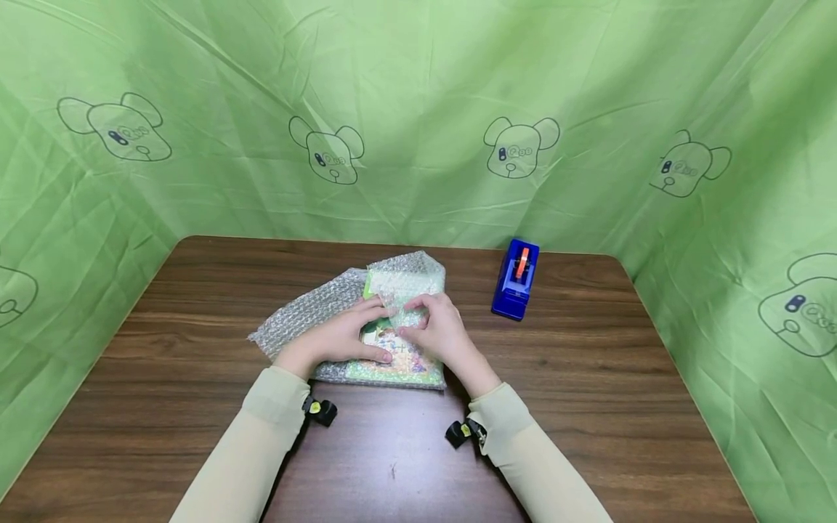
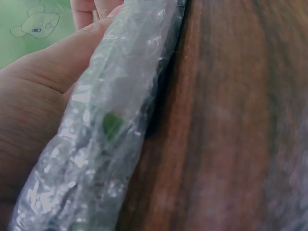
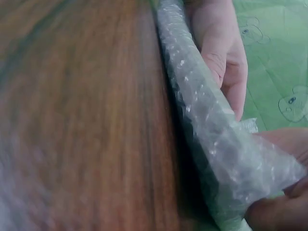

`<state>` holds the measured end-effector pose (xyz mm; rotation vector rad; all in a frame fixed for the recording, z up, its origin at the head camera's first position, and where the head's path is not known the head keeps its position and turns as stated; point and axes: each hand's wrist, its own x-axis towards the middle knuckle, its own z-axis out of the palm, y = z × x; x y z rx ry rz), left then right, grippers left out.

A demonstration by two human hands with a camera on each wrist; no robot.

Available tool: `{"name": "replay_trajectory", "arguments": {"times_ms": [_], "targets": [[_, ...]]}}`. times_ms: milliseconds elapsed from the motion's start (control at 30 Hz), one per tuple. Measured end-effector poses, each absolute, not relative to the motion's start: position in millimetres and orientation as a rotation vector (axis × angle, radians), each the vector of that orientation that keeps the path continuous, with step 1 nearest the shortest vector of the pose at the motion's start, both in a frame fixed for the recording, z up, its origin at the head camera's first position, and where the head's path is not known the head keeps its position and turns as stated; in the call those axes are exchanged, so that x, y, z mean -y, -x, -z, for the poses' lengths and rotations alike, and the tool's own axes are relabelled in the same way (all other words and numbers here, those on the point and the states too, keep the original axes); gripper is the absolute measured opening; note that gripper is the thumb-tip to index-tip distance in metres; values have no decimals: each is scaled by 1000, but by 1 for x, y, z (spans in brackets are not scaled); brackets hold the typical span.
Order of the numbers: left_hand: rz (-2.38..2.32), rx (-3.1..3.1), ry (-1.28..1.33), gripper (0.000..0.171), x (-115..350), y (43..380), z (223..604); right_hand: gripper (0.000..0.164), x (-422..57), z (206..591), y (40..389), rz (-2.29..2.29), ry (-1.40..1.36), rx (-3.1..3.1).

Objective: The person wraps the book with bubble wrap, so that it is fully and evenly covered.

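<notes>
A flat, colourfully printed item like a picture book [image 1: 400, 356] lies on the table inside bubble wrap [image 1: 314, 305]. The wrap spreads out to the left, and a piece at the top right folds down over the print. My left hand [image 1: 349, 330] rests on the package's left part, thumb apart from the fingers and pointing across the print. My right hand [image 1: 441, 328] is over the right side, its thumb and forefinger curled at the folded wrap and pinching it. In the right wrist view a pointed flap of bubble wrap [image 3: 262, 166] stands up beside the right hand [image 3: 279, 211].
A blue tape dispenser [image 1: 512, 294] with an orange roll core stands at the back right of the brown wooden table [image 1: 575, 407]. Green cloth [image 1: 418, 109] printed with bear heads hangs behind the table and along both sides.
</notes>
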<state>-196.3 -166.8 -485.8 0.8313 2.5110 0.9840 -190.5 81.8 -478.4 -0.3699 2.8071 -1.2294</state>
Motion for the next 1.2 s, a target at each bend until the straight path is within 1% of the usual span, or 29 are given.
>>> {"name": "replay_trajectory", "arguments": {"times_ms": [67,133,233,300,400,600,867,1067,1200], "targets": [[-979,-2511,-819,99,167,196,485,64,-81,476,188,1161,315,-2871],[-972,-2512,-811,99,167,195,484,82,-82,475,188,1105,273,-2926],[-971,-2510,-814,100,167,195,484,106,-86,475,190,1074,268,-2952],[-968,-2509,-817,100,167,196,485,115,-89,477,192,1064,305,-2929],[-965,-2511,-823,100,166,196,486,121,-93,480,196,1052,364,-2870],[-974,-2514,-832,99,166,197,484,120,-99,482,201,1015,455,-2808],[-964,-2517,-842,100,166,197,484,111,-104,481,204,878,652,-2800],[-967,-2511,-843,100,166,196,483,98,-105,475,203,797,659,-2821],[-963,-2520,-861,101,165,197,483,94,-105,473,204,748,653,-2832]]}}
